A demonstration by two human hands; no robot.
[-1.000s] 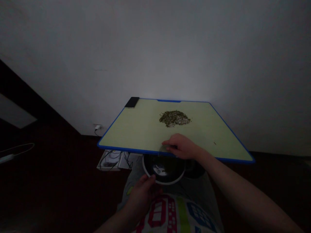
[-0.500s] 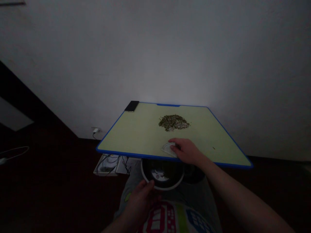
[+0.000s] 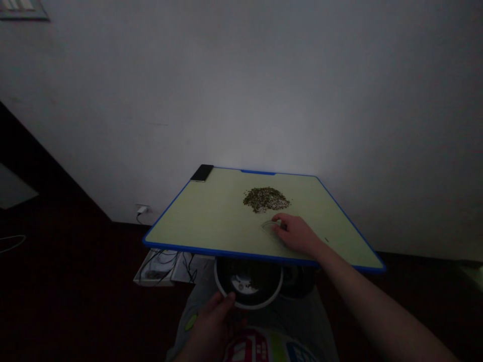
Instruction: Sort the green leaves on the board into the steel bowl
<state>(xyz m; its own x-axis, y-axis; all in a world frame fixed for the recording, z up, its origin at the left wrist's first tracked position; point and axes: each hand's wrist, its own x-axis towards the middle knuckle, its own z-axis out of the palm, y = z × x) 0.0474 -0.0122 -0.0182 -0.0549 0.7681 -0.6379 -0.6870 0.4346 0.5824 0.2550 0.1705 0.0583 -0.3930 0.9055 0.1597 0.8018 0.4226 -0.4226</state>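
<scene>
My right hand is closed on a clear protractor, held low at the pale tabletop with a blue rim. Just beyond it lies a loose pile of small greenish-brown beans or seeds. My left hand grips the near rim of a round bowl, thumb on top. The bowl sits over my lap, partly under the table's near edge. A few dark grains and a bright reflection show inside it; its far side is hidden by the table.
A black phone lies at the table's far left corner. A small dark stick-like bit is at the right. Below on the left are white box trays with cables. A charger is plugged into the wall behind.
My right hand has drawn the protractor back from the near table edge toward the pile and slightly right. My left hand keeps hold of the bowl. The camera view has shifted slightly.
</scene>
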